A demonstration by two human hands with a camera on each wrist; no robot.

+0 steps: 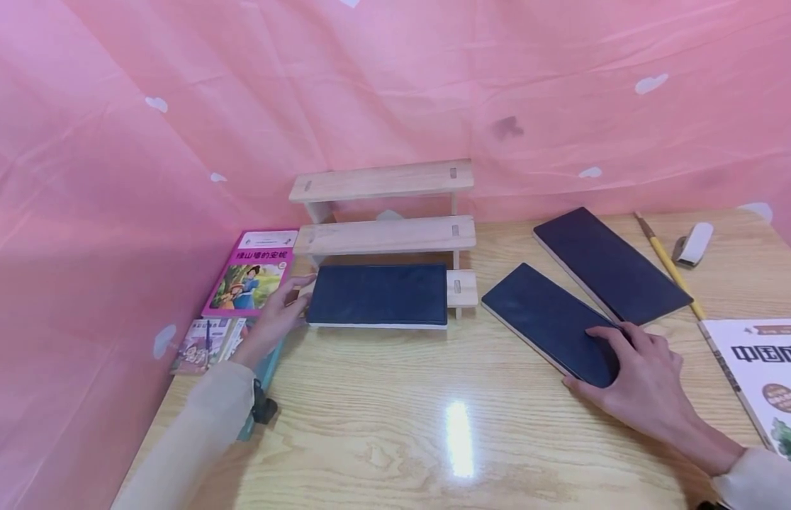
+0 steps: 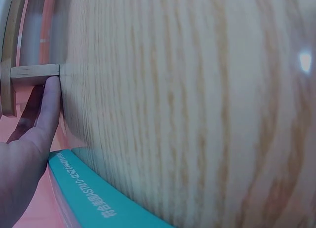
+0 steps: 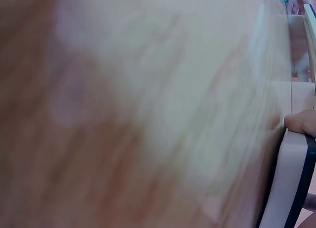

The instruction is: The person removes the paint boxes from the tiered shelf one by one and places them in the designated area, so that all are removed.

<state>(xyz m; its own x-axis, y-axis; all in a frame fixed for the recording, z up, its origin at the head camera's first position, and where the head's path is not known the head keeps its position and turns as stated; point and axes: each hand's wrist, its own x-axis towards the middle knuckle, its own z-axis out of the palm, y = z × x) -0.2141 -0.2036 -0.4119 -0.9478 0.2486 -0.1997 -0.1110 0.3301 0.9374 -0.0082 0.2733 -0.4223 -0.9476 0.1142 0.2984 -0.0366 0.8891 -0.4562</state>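
Observation:
A small three-tier wooden shelf [image 1: 385,235] stands against the pink cloth. On its lowest step lies a dark blue notebook [image 1: 378,294]. My left hand [image 1: 277,316] is at the shelf's left end; in the left wrist view its fairly straight fingers [image 2: 48,102] touch the shelf's wooden side piece [image 2: 34,73]. At the right, my right hand [image 1: 644,379] grips the near end of a second dark blue notebook [image 1: 542,312], thumb at one edge and fingers over the cover. Its pale page edge [image 3: 289,176] shows in the right wrist view.
Beyond that notebook lies a third dark one [image 1: 609,262], overlapping a yellow-handled paintbrush [image 1: 666,262]. A white stapler-like object [image 1: 694,244] and a white book [image 1: 762,375] are farther right. Left are a pink picture book [image 1: 251,273], smaller booklets [image 1: 204,346] and a teal book [image 2: 98,193].

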